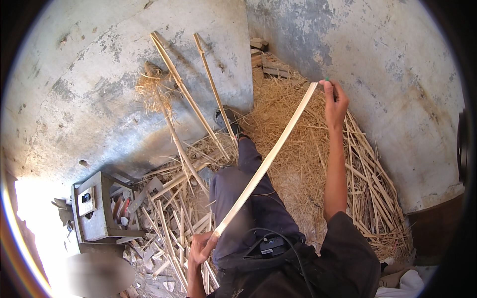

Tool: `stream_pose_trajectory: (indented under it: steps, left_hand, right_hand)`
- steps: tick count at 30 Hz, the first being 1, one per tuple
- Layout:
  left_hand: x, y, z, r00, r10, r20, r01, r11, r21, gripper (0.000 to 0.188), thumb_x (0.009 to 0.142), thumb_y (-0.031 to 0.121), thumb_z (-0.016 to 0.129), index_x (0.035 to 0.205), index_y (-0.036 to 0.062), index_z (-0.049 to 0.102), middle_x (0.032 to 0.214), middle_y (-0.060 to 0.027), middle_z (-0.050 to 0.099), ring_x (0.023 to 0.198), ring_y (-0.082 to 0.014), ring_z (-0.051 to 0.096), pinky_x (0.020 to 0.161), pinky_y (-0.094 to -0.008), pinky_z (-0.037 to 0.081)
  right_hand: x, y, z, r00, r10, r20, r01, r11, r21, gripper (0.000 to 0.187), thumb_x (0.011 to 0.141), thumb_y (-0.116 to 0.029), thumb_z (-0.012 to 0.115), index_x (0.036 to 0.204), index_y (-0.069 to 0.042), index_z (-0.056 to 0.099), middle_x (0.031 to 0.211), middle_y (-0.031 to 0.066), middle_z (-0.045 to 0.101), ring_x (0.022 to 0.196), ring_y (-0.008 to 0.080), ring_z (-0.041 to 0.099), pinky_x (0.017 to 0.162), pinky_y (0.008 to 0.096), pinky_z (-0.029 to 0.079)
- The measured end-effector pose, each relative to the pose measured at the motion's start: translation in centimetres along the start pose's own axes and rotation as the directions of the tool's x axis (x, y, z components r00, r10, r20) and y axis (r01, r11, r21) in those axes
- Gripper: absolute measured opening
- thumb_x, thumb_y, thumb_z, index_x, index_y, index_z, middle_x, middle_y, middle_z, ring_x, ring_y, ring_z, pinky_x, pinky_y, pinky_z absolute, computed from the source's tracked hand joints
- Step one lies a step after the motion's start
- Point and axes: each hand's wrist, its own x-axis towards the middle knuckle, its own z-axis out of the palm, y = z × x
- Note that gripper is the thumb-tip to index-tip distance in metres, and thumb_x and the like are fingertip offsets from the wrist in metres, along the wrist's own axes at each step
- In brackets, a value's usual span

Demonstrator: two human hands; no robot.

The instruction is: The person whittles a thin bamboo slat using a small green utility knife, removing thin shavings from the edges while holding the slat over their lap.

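Note:
A long, flat, pale bamboo strip [268, 161] slants across in front of me, over my dark trousers. Its near end is gripped in my left hand [200, 247], low and left of the middle. Up at the far end, my right hand [336, 101] pinches with the arm stretched out, its fingers closed at the strip's tip. A small green thing [327, 79] shows at those fingertips; I cannot make out what it is. My right leg lies beneath the strip, and one dark shoe [221, 118] rests near the wall.
Split bamboo poles [190, 97] lean on the left wall, beside a stick with a frayed top [155, 92]. Shavings [293, 129] cover the floor ahead. A pile of strips [370, 184] lies along the right wall. At left stands a wooden box stool [102, 208] among offcuts.

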Motion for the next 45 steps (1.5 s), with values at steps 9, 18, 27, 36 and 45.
stream_pose_trajectory:
  steps: [9, 18, 27, 36, 45]
  left_hand:
    - [3.4, 2.6, 0.9, 0.987, -0.033, -0.16, 0.054, 0.99, 0.127, 0.035, 0.111, 0.026, 0.057, 0.091, -0.0021, 0.064, 0.066, -0.0049, 0.057, 0.063, -0.0123, 0.053, 0.06, -0.0337, 0.045]
    - [9.1, 11.1, 4.6, 0.962, 0.188, -0.196, -0.187, 0.982, 0.024, 0.037, 0.115, 0.033, 0.051, 0.095, 0.0035, 0.059, 0.07, 0.0032, 0.052, 0.062, -0.0041, 0.045, 0.055, -0.0258, 0.036]
    - [9.9, 15.9, 6.0, 0.939, 0.263, -0.224, -0.245, 0.964, 0.105, 0.031, 0.114, 0.026, 0.052, 0.095, 0.0028, 0.057, 0.069, -0.0018, 0.055, 0.06, -0.0096, 0.049, 0.056, -0.0302, 0.04]
    - [9.1, 16.7, 6.0, 0.931, 0.27, -0.246, -0.221, 0.952, 0.211, 0.031, 0.112, 0.024, 0.053, 0.093, 0.0006, 0.058, 0.069, -0.0088, 0.061, 0.059, -0.0189, 0.057, 0.058, -0.0359, 0.044]
    - [8.9, 16.0, 5.6, 0.969, 0.206, -0.137, -0.198, 0.978, 0.071, 0.04, 0.116, 0.032, 0.047, 0.091, 0.0024, 0.058, 0.07, -0.0014, 0.055, 0.064, -0.0105, 0.052, 0.06, -0.0304, 0.042]
  right_hand:
    - [-2.7, 3.3, -1.6, 0.912, 0.254, 0.322, -0.158, 0.942, -0.295, 0.046, 0.11, -0.046, 0.058, 0.119, -0.006, 0.076, 0.074, -0.003, 0.059, 0.06, 0.0103, 0.04, 0.058, 0.0296, 0.033]
    - [-13.0, -9.2, 0.9, 0.828, -0.22, 0.516, 0.135, 0.971, 0.198, 0.034, 0.101, -0.039, 0.075, 0.108, -0.006, 0.074, 0.083, 0.0084, 0.072, 0.065, 0.0212, 0.069, 0.057, 0.0339, 0.053]
    - [-16.7, -11.8, 1.3, 0.805, -0.367, 0.467, 0.187, 0.903, 0.387, 0.04, 0.095, -0.047, 0.078, 0.106, -0.009, 0.08, 0.074, 0.0066, 0.067, 0.059, 0.0241, 0.065, 0.053, 0.0358, 0.049]
    - [-16.4, -12.6, 0.9, 0.784, -0.451, 0.426, 0.346, 0.888, 0.302, 0.039, 0.088, -0.046, 0.083, 0.111, -0.014, 0.081, 0.066, 0.0006, 0.058, 0.053, 0.0197, 0.057, 0.049, 0.0351, 0.044]
    - [-16.1, -12.9, 0.5, 0.82, -0.412, 0.398, 0.362, 0.911, 0.198, 0.036, 0.087, -0.04, 0.085, 0.108, -0.011, 0.081, 0.073, 0.0031, 0.068, 0.058, 0.0217, 0.066, 0.053, 0.0347, 0.05]
